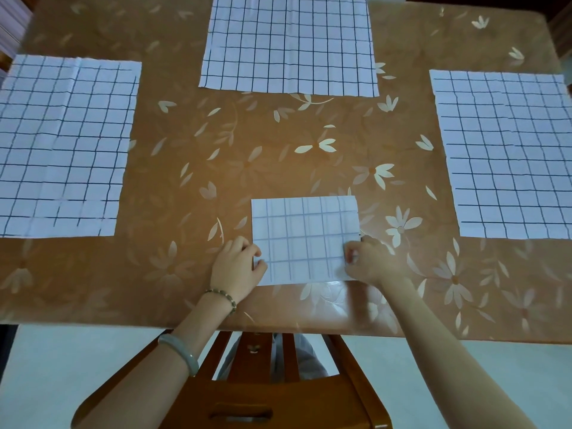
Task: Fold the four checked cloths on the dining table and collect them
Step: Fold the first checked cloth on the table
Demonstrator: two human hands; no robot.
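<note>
Pinching opposite edges, left hand (236,267) and right hand (371,264) hold the folded rectangular checked cloth (305,239).

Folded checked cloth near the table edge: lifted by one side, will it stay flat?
Probably not: the folded checked cloth shows its grid faintly through, so it seems thin and likely droops. On the glossy table it may slide when pushed.

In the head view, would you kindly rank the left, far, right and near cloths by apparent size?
Left cloth and right cloth: alike, both cropped by the frame.
Far cloth: looks smaller, but farther away and cropped.
Near cloth, folded: clearly smallest.
</note>
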